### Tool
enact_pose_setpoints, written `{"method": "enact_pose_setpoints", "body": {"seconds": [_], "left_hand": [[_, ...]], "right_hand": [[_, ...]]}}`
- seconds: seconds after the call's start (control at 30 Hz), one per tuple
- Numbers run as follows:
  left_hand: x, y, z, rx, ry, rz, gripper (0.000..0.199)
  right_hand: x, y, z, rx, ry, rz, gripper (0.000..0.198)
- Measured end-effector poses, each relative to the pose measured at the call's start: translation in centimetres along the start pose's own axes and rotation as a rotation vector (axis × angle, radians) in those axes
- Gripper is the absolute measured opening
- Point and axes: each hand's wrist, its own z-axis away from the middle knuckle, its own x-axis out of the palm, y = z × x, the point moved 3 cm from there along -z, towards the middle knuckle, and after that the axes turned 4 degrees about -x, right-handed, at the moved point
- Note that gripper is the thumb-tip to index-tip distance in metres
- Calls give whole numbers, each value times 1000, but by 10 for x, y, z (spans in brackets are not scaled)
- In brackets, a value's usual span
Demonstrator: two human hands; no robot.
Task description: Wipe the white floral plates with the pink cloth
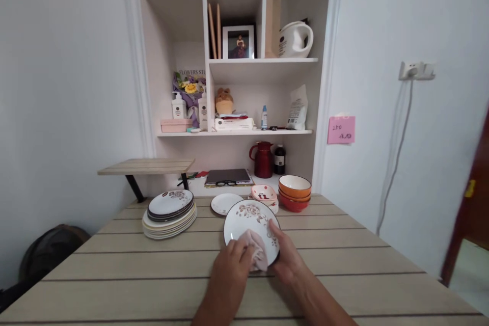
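Note:
A white plate (239, 219) with a brown flower pattern and dark rim is held tilted above the table's near middle. My right hand (286, 257) grips its right edge, thumb on the face and the other fingers behind, mostly hidden. My left hand (231, 270) is closed on a pale pink cloth (256, 249), which lies against the lower face of the plate. Behind the held plate, a smaller white plate (225, 204) rests on the table. On the left stands a stack of plates (170, 214), with dark-rimmed flowered ones on top.
Orange and red bowls (294, 193) are stacked at the back right, beside small pink patterned dishes (263, 193). A small raised wooden shelf (147, 166) stands at the back left. Glasses (226, 183), a laptop-like dark slab (229, 176) and a red jug (263, 159) sit beyond the slatted table (145, 285).

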Motion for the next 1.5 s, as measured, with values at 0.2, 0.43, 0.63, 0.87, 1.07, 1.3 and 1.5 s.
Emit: {"method": "enact_pose_setpoints", "body": {"seconds": [0.2, 0.43, 0.63, 0.87, 1.07, 1.3, 1.5], "left_hand": [[-10, -9, -4, -48, 89, -18, 31], [-15, -38, -6, -241, 146, -171, 23], [-3, -18, -4, -111, 27, -48, 25], [-4, -3, -1, -4, 11, 62, 30], [-13, -15, -5, -93, 143, -43, 34], [-15, -29, -7, -249, 102, -137, 22], [-5, -6, -1, -69, 18, 32, 25]], "right_hand": [[17, 28, 11, 98, -52, 20, 44], [18, 32, 11, 73, 4, 27, 53], [6, 2, 0, -58, -10, -41, 51], [13, 6, 8, 33, -59, 34, 55], [28, 29, 20, 86, -110, 27, 58], [13, 23, 7, 37, -26, 6, 56], [11, -1, 7, -41, -37, -58, 49]]}}
